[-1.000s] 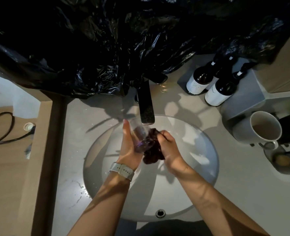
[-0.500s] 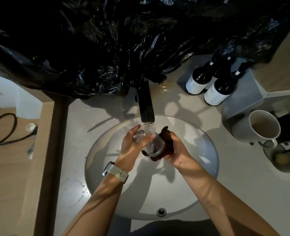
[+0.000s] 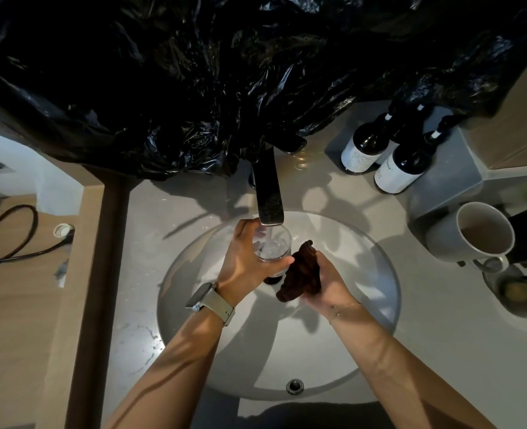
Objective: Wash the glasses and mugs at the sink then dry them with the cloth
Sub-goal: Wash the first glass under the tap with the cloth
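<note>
Over a round pale basin (image 3: 364, 320) in a grey countertop (image 3: 442, 351), the left hand (image 3: 243, 264) grips a clear glass tumbler (image 3: 271, 246) under the dark faucet (image 3: 268, 193); the right hand (image 3: 327, 283) clutches a dark brown cloth (image 3: 301, 274). Black plastic sheeting (image 3: 225, 72) hangs behind.

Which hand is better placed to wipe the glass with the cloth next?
Right. The right hand already grips the cloth just beside the glass, while the left hand holds the glass under the tap.
</note>
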`<act>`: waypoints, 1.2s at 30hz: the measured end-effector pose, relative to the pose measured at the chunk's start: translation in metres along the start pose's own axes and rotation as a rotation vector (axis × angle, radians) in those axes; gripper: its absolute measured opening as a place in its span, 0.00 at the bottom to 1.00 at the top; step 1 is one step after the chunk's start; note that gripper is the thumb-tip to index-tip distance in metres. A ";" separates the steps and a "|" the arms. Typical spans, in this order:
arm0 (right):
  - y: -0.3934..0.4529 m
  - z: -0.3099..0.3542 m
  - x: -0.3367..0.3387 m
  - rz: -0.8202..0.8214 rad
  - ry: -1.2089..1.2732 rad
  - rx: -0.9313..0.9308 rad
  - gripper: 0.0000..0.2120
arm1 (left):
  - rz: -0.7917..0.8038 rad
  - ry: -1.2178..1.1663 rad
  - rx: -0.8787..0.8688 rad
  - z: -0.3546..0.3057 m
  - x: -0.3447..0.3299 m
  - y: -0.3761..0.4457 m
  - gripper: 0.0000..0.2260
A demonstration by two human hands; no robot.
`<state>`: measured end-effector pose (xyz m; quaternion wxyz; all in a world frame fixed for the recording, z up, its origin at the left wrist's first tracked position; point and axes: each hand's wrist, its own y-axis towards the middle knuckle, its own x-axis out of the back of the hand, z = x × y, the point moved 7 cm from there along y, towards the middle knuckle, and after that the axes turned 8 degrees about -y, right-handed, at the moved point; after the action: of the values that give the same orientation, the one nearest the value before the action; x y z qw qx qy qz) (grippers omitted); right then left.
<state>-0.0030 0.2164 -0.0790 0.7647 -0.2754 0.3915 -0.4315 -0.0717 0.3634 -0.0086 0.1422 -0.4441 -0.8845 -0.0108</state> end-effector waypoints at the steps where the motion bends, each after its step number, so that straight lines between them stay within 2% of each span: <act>1: -0.001 0.001 -0.001 0.003 0.016 0.005 0.17 | -0.002 0.006 -0.003 0.001 0.000 0.001 0.33; 5: -0.001 0.005 -0.002 0.119 0.028 0.011 0.19 | -0.121 -0.066 0.079 0.009 0.007 0.002 0.28; 7: -0.011 0.007 -0.011 0.296 0.047 0.023 0.21 | -0.185 -0.260 0.232 0.019 0.006 -0.001 0.21; 9: -0.021 0.012 -0.008 0.378 0.068 0.094 0.23 | -0.191 -0.540 0.465 0.035 -0.005 -0.008 0.15; 11: -0.030 0.016 0.001 0.374 0.034 0.147 0.21 | -0.101 -0.820 0.707 0.046 -0.024 -0.017 0.15; 13: -0.045 0.024 0.008 0.305 -0.086 0.244 0.17 | -0.071 -1.107 0.867 0.048 -0.040 -0.023 0.17; 16: -0.054 0.033 0.021 0.190 -0.207 0.336 0.23 | -0.216 -1.263 1.065 0.055 -0.044 -0.034 0.20; 19: -0.057 0.034 0.029 0.094 -0.220 0.355 0.27 | -0.222 -1.390 1.203 0.060 -0.049 -0.042 0.26; 20: -0.058 0.036 0.031 0.033 -0.252 0.377 0.25 | -0.206 -1.410 1.225 0.060 -0.050 -0.043 0.28; 22: -0.062 0.042 0.028 -0.069 -0.328 0.460 0.14 | -0.208 -1.384 1.248 0.065 -0.050 -0.044 0.28; 24: -0.065 0.049 0.016 -0.113 -0.437 0.550 0.06 | -0.214 -1.320 1.213 0.066 -0.049 -0.042 0.25; 28: -0.062 0.060 -0.038 0.044 -0.806 0.798 0.11 | -0.178 -1.185 1.161 0.063 -0.051 -0.041 0.21; 30: -0.051 0.067 -0.059 0.064 -0.989 0.917 0.10 | -0.184 -1.205 1.167 0.059 -0.050 -0.042 0.19; 33: -0.026 0.069 -0.052 -0.014 -0.969 0.830 0.08 | -0.247 -1.191 1.142 0.060 -0.040 -0.041 0.17; 36: -0.033 0.049 -0.048 0.007 -1.094 0.896 0.10 | -0.262 -1.160 1.063 0.058 -0.034 -0.040 0.15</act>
<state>0.0078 0.2468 -0.0098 0.8929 -0.1101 -0.2632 -0.3482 -0.0982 0.3205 -0.0687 -0.1503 -0.1439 -0.7492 0.6288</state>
